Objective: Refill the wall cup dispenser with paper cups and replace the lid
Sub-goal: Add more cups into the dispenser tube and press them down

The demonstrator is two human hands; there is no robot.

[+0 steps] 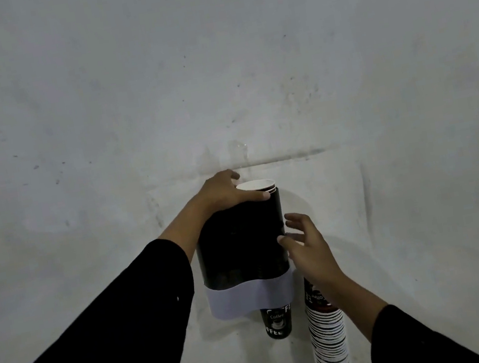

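Dark cylindrical wall cup dispenser (241, 238) with pale grey base band (251, 298) mounted on a grey plaster wall (211, 59). White rims of nested paper cups (256, 186) protrude from its open top; one black "Coffee" printed cup (277, 322) hangs out below the band. Left hand (224, 191) rests on the top edge, fingers (261, 195) curled around the rim beside the cups. Right hand (304, 243) just beside the dispenser's right side, its fingers apart, thumb touching the tube. A tall stack of spare paper cups (328, 340) stands lower right, partly behind the right wrist
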